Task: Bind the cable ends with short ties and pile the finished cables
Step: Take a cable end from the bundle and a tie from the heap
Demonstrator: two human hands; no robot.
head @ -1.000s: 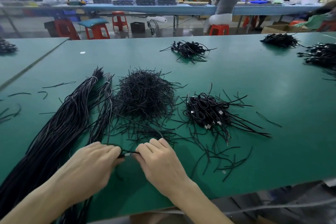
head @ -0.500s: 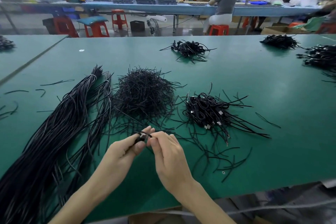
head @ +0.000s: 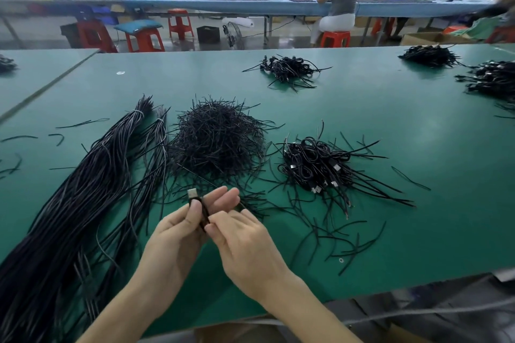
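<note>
Both hands are raised just above the near edge of the green table [head: 404, 125], meeting over a single cable [head: 204, 213]. The left hand [head: 178, 234] grips it: the thumb presses the folded black cord against the fingers, which stretch out behind it, and the metal plug [head: 192, 193] sticks up past the thumb tip. The right hand [head: 245, 242] pinches the lower part of the same folded cord between thumb and forefinger, its other fingers loosely curled (whether a tie is also caught in that pinch cannot be made out).

To the left, a thick bundle of long cables [head: 83, 189] runs from the near left corner towards the far middle, banded near its far tips. Just right of it, beyond the hands, sits a bristly heap of short ties [head: 217, 142]. Further right lies the pile of finished cables [head: 315, 164], coiled, with silver plugs showing and loose ends fanning out to the right. Stray ties [head: 342, 234] are scattered on the table near the right hand and below that pile.

Far across the table are three more dark piles: one in the middle [head: 287, 68], and two at the far right [head: 430, 56] [head: 496, 78]. Behind the table stand red stools [head: 145, 39], and two people sit at a long blue bench [head: 250, 5].
</note>
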